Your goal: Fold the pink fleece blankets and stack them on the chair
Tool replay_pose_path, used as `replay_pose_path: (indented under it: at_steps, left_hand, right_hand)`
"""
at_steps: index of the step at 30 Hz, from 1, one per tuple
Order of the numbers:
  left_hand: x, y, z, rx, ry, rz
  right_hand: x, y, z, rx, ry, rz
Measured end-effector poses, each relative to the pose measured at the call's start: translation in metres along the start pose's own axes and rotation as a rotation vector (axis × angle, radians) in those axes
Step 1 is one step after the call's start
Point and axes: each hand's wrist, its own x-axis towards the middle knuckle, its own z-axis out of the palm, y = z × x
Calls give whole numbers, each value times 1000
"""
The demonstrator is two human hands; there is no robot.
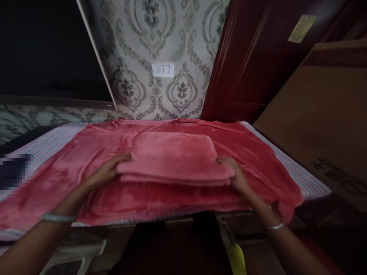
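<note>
Here's the folded pink-red plush cloth [174, 160], squarely in the middle, several layers stacked along its near edge, lying over a wider red plush blanket [172, 200] of much the same stuff. And both hands are on it! The left hand [122, 162] has the left end, fingers curled in and closed around the edge; the right hand [230, 168] matches it at the other end, bent fingers gripping the corner. The thumbs? Can't make them out from here. Pale bands circle both wrists, a left wristband [59, 217] and a right wristband [275, 226].

Below the blanket there's a striped sheet [304, 177] poking out at either side, all of it spread across the counter [178, 220]. Straight ahead, a white card [163, 70] on the patterned wallpaper [183, 42], and that one reads loud and clear: "277". Over to the right, a big cardboard box [323, 110] leans in with dark tilted print, too blurred to read, and a rounded mark below. Behind it, a dark red panelled door [241, 65] wears a gold sticker [302, 28]. Out left, a black television [48, 49], a tiny logo on its lower frame too small to read. Down beneath, something yellow [236, 259] and a white plastic stool [83, 252].
</note>
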Motion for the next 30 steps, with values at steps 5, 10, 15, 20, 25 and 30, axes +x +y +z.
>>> replay_pose_path:
  at_steps: [5,10,15,20,25,30]
  left_hand:
    - [-10,-38,-4,132,-89,-111]
    - [37,2,36,227,-280,159]
    - [84,66,103,434,-494,261]
    - [123,71,137,609,-457,119]
    - [124,40,160,634,-373,83]
    - [120,34,165,607,-337,96]
  right_hand:
    - [-26,26,-10,-183,-63,120]
    - [30,-6,34,-409,-51,4]
    - [92,-32,109,-657,-315,43]
    - [125,-20,133,-888,-316,201]
    - [123,6,138,-930,-291,162]
    - [120,10,142,-931,-292,171]
